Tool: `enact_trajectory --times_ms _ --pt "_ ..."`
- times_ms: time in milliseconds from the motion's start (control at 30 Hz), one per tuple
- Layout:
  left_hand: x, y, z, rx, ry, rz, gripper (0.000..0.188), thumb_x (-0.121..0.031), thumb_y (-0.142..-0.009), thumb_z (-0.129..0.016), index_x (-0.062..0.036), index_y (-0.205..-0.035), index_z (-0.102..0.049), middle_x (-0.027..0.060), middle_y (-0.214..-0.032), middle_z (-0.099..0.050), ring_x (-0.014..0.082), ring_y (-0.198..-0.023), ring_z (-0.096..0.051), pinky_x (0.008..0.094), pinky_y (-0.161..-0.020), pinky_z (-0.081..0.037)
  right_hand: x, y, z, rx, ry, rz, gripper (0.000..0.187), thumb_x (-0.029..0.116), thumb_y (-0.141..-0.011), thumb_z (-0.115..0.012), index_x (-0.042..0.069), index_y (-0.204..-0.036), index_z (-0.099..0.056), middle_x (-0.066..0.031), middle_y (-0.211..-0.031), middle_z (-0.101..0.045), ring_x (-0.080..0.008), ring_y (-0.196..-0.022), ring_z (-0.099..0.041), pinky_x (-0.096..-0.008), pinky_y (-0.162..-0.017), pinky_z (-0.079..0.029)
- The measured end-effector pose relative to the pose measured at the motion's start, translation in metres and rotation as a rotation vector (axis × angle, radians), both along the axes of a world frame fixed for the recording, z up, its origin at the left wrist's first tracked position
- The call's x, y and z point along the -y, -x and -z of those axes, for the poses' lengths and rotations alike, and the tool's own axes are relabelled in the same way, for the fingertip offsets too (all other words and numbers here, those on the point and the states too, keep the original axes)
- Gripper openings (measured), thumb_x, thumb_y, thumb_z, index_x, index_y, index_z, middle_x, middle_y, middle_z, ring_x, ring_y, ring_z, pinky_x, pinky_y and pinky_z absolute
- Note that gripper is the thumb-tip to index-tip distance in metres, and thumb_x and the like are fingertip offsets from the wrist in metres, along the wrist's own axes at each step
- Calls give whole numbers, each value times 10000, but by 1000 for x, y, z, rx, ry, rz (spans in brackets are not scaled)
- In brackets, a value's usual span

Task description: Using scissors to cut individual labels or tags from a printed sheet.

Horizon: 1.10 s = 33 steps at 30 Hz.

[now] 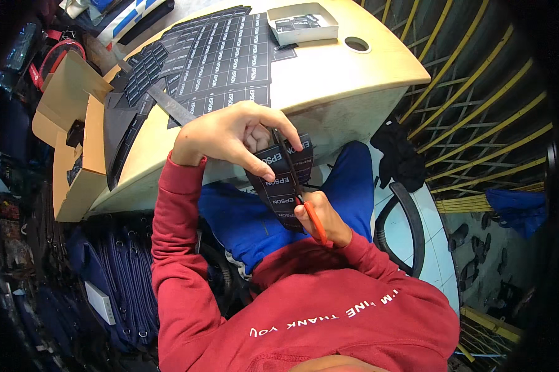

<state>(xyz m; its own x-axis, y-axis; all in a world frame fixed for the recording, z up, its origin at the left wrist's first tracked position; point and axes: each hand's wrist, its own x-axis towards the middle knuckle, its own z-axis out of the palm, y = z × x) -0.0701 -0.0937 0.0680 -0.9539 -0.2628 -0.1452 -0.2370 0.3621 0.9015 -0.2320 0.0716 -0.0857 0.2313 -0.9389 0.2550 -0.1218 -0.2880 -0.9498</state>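
Note:
My left hand [239, 139] pinches a black sheet with rows of white lettering [280, 201] between thumb and fingers, in front of the table's near edge and above my lap. In my right hand [330, 218] is a pair of scissors with orange-red handles [314, 223]. Its dark blades run up along the sheet, between my left thumb and fingertips. The sheet hangs on both sides of the blades, and its lower end reaches my right thumb. Some of my left fingers curl in toward the palm.
The wooden table [378, 77] bears large black printed sheets [230, 56], a metal ruler [171, 106] and a white box [304, 35] holding small black pieces. An open cardboard box [84, 180] stands at its left. Yellow-barred lattice [471, 111] runs along the right, and dark blue bags [121, 279] lie lower left.

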Motion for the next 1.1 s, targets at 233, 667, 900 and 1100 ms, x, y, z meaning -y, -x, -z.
enact_trajectory --times_ms 233,667,900,1100 --pt "7 0 2 -32 67 26 451 -91 -603 -832 -10 -1015 -668 50 -1025 -629 90 -852 -541 214 -698 -410 0 4 0 -68 -27 -4 503 460 -931 -498 -9 -749 -496 -106 -546 -462 -237 -471 -414 -348 -485 -392" --pt "109 -43 -32 -65 229 -451 436 -18 -711 -758 -25 -1125 -621 42 -1027 -633 62 -798 -583 207 -713 -499 -7 12 6 108 -63 -4 548 512 -954 -403 26 -715 -488 -38 -575 -441 -156 -499 -458 -299 -497 -398" --pt "184 -72 -8 44 594 -634 405 -133 -698 -789 -62 -1075 -661 79 -1077 -647 131 -791 -643 251 -655 -503 -7 13 11 95 -100 11 582 531 -953 -375 22 -706 -511 -36 -573 -471 -143 -503 -480 -286 -498 -403" --pt "202 -82 -1 -351 961 -884 339 -206 -703 -809 -54 -979 -682 74 -879 -695 139 -809 -656 264 -704 -507 -7 13 6 97 -106 51 542 505 -949 -417 16 -743 -525 -33 -576 -470 -116 -509 -469 -264 -496 -388"
